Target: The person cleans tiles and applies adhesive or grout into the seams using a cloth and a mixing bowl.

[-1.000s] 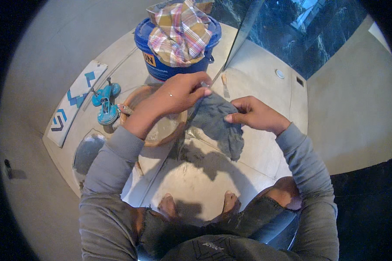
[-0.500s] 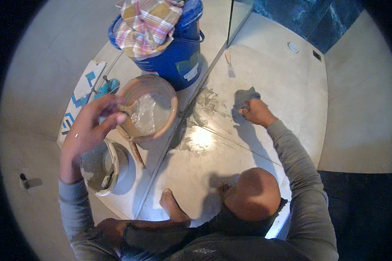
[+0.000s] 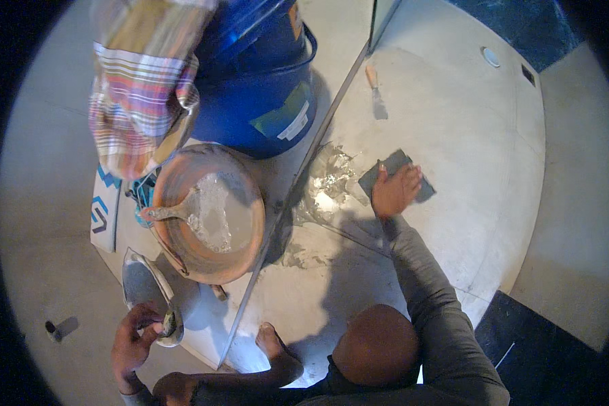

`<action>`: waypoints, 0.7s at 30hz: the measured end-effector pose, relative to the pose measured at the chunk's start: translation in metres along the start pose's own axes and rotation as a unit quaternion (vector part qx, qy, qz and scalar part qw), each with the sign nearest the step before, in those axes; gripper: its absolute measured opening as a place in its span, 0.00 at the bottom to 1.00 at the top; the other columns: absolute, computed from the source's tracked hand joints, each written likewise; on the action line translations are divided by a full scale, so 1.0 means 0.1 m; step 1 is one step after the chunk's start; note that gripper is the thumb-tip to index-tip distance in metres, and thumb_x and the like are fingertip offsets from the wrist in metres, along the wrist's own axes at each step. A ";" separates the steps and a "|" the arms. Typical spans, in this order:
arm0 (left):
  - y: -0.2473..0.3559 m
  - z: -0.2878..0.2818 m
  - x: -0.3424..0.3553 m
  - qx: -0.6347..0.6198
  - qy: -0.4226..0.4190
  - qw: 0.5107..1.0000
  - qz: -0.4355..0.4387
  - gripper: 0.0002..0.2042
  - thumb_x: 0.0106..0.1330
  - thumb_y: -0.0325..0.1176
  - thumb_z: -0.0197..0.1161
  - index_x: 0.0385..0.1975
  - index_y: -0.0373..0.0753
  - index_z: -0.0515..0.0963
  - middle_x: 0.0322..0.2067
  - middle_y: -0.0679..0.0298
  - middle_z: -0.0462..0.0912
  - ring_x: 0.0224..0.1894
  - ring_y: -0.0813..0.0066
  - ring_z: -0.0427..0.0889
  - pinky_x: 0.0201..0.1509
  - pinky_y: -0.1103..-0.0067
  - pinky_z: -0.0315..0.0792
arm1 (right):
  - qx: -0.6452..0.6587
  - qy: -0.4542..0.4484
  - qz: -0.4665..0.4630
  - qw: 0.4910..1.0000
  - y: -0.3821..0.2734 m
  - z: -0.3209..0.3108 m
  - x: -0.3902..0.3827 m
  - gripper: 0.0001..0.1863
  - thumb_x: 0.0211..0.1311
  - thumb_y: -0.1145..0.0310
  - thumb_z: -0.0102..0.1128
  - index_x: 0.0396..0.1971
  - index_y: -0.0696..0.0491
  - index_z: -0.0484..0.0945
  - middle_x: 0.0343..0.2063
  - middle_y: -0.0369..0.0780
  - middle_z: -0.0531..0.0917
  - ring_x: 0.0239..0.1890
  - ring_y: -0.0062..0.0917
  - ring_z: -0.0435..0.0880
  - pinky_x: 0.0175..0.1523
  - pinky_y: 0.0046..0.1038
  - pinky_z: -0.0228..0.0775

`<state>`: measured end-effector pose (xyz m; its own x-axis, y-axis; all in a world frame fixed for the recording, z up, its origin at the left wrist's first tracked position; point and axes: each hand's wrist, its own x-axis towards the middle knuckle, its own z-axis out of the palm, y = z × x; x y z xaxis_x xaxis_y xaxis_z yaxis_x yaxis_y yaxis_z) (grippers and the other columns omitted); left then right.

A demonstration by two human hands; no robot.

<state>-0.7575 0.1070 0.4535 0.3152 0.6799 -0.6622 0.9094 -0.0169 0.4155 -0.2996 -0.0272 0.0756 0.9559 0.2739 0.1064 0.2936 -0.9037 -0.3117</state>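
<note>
My right hand (image 3: 398, 188) lies flat, fingers extended, on a folded dark grey cloth (image 3: 423, 189) on the pale floor, beside a wet grey smear (image 3: 331, 169). At lower left my left hand (image 3: 134, 342) is closed on what looks like a dark tool handle (image 3: 168, 322) at the rim of a small pale bucket (image 3: 142, 281) holding grey material; the tool's detail is unclear. Above it, a wide orange-brown basin (image 3: 237, 256) holds cloudy grey water, with a brush (image 3: 176, 211) across its left side.
Stacked blue buckets (image 3: 250, 101) with a checked cloth (image 3: 142, 88) stand upper left. A white board (image 3: 103, 223) and turquoise tools (image 3: 145, 186) lie left. A glass panel (image 3: 379, 20), metal floor strip (image 3: 325, 125), scraper (image 3: 375, 91) and drain (image 3: 490, 55) are toward the top right.
My right hand has taken the cloth down to the floor, right of the smear, and now lies flat on it. My left hand has let go of the cloth and moved down-left to the small bucket.
</note>
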 end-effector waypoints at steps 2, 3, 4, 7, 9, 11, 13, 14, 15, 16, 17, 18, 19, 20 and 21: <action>-0.07 -0.01 0.08 -0.089 0.034 0.995 -0.014 0.23 0.61 0.32 0.63 0.55 0.35 0.66 0.44 0.59 0.77 0.47 0.68 0.76 0.52 0.73 0.69 | -0.010 -0.017 -0.064 0.998 -0.18 0.07 0.15 0.37 0.64 0.49 0.44 0.62 0.64 0.56 0.64 0.57 0.54 0.68 0.48 0.49 0.69 0.46 0.39; -0.10 -0.03 0.10 -0.077 0.033 0.996 -0.028 0.23 0.61 0.32 0.63 0.55 0.35 0.66 0.43 0.59 0.77 0.47 0.68 0.75 0.53 0.74 0.69 | -0.019 -0.034 -0.105 0.994 -0.26 0.09 0.20 0.36 0.64 0.50 0.44 0.62 0.64 0.57 0.64 0.56 0.55 0.68 0.48 0.49 0.69 0.46 0.39; -0.12 -0.04 0.13 -0.064 0.031 0.996 -0.046 0.23 0.61 0.32 0.63 0.55 0.34 0.66 0.43 0.60 0.77 0.48 0.69 0.75 0.53 0.74 0.69 | -0.029 -0.047 -0.145 0.988 -0.35 0.11 0.26 0.34 0.64 0.52 0.45 0.61 0.64 0.57 0.64 0.56 0.55 0.68 0.47 0.50 0.69 0.46 0.40; -0.17 -0.04 0.14 -0.067 0.053 0.995 -0.058 0.22 0.62 0.32 0.61 0.53 0.31 0.67 0.40 0.58 0.77 0.45 0.70 0.76 0.51 0.75 0.69 | 0.023 -0.067 -0.272 0.960 -0.71 0.21 0.43 0.30 0.64 0.58 0.46 0.60 0.63 0.60 0.64 0.55 0.56 0.68 0.47 0.51 0.69 0.46 0.41; -0.16 -0.03 0.14 -0.079 0.061 0.993 -0.060 0.21 0.63 0.33 0.61 0.52 0.29 0.67 0.38 0.57 0.78 0.43 0.70 0.77 0.50 0.75 0.69 | 0.067 -0.078 -0.354 0.930 -0.90 0.28 0.50 0.27 0.64 0.60 0.46 0.58 0.63 0.62 0.64 0.55 0.57 0.68 0.47 0.52 0.68 0.46 0.42; -0.13 -0.03 0.12 -0.091 0.053 0.992 -0.067 0.20 0.63 0.33 0.60 0.51 0.29 0.68 0.38 0.57 0.78 0.43 0.70 0.77 0.50 0.74 0.69 | 0.088 -0.126 -0.404 0.902 -0.96 0.32 0.47 0.25 0.64 0.63 0.46 0.55 0.64 0.64 0.63 0.55 0.58 0.67 0.48 0.53 0.68 0.47 0.43; -0.08 -0.03 0.09 -0.073 0.042 0.995 -0.050 0.19 0.63 0.32 0.60 0.50 0.29 0.69 0.37 0.57 0.79 0.43 0.70 0.77 0.51 0.74 0.69 | 0.099 -0.131 -0.438 0.884 -0.94 0.34 0.38 0.23 0.63 0.63 0.47 0.54 0.63 0.65 0.63 0.55 0.58 0.66 0.49 0.54 0.68 0.47 0.44; -0.05 -0.02 0.08 -0.057 0.039 0.996 -0.048 0.18 0.63 0.32 0.59 0.49 0.29 0.69 0.37 0.57 0.79 0.43 0.70 0.77 0.51 0.74 0.69 | 0.088 -0.144 -0.450 0.877 -0.92 0.35 0.32 0.23 0.63 0.64 0.47 0.53 0.63 0.66 0.63 0.55 0.59 0.66 0.49 0.55 0.68 0.47 0.45; -0.02 -0.02 0.06 -0.048 0.045 0.997 -0.033 0.18 0.63 0.32 0.59 0.49 0.29 0.69 0.37 0.57 0.80 0.43 0.70 0.77 0.51 0.75 0.69 | 0.111 -0.141 -0.473 0.863 -0.87 0.33 0.24 0.21 0.62 0.66 0.45 0.50 0.65 0.67 0.61 0.57 0.61 0.65 0.49 0.57 0.67 0.47 0.47; 0.02 -0.01 0.04 -0.032 0.052 0.998 -0.028 0.18 0.63 0.31 0.59 0.49 0.29 0.69 0.36 0.57 0.80 0.43 0.71 0.78 0.51 0.75 0.69 | 0.108 -0.180 -0.473 0.856 -0.84 0.31 0.15 0.21 0.62 0.66 0.45 0.52 0.63 0.67 0.62 0.55 0.60 0.66 0.48 0.56 0.68 0.47 0.45; 0.05 0.00 0.00 -0.017 0.061 0.998 -0.006 0.17 0.63 0.31 0.59 0.49 0.29 0.69 0.36 0.57 0.80 0.43 0.71 0.78 0.50 0.75 0.69 | 0.117 -0.205 -0.477 0.847 -0.80 0.29 0.04 0.22 0.63 0.66 0.46 0.54 0.62 0.66 0.63 0.54 0.60 0.67 0.47 0.55 0.68 0.46 0.44; 0.09 0.02 -0.04 -0.023 0.066 0.997 -0.017 0.17 0.63 0.30 0.59 0.49 0.29 0.69 0.36 0.57 0.80 0.43 0.71 0.78 0.50 0.75 0.69 | 0.143 -0.215 -0.485 0.836 -0.77 0.26 -0.06 0.22 0.63 0.66 0.46 0.55 0.60 0.66 0.63 0.52 0.59 0.67 0.45 0.54 0.69 0.46 0.43; 0.12 0.03 -0.09 -0.031 0.072 0.997 -0.011 0.17 0.63 0.30 0.59 0.49 0.29 0.69 0.37 0.57 0.80 0.43 0.71 0.78 0.50 0.75 0.69 | 0.138 -0.245 -0.494 0.822 -0.74 0.21 -0.19 0.22 0.64 0.66 0.46 0.56 0.59 0.66 0.64 0.51 0.59 0.68 0.44 0.53 0.69 0.45 0.42; 0.15 0.05 -0.14 -0.037 0.075 0.996 0.001 0.17 0.62 0.29 0.58 0.48 0.29 0.70 0.37 0.57 0.80 0.43 0.71 0.78 0.50 0.75 0.70 | 0.149 -0.261 -0.509 0.807 -0.70 0.16 -0.31 0.22 0.64 0.67 0.45 0.57 0.58 0.66 0.64 0.50 0.59 0.68 0.43 0.53 0.69 0.45 0.42; 0.17 0.05 -0.20 -0.037 0.071 0.997 -0.003 0.18 0.63 0.30 0.59 0.50 0.30 0.69 0.38 0.57 0.79 0.43 0.71 0.77 0.51 0.76 0.69 | 0.126 -0.305 -0.512 0.793 -0.67 0.11 -0.41 0.22 0.65 0.67 0.45 0.58 0.57 0.66 0.64 0.49 0.59 0.68 0.42 0.53 0.70 0.44 0.42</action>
<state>-0.7470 0.0894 0.4711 0.2640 0.7770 -0.5714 0.8867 0.0376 0.4608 -0.3580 0.0260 0.0820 0.0188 0.9995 -0.0267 0.8387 -0.0303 -0.5438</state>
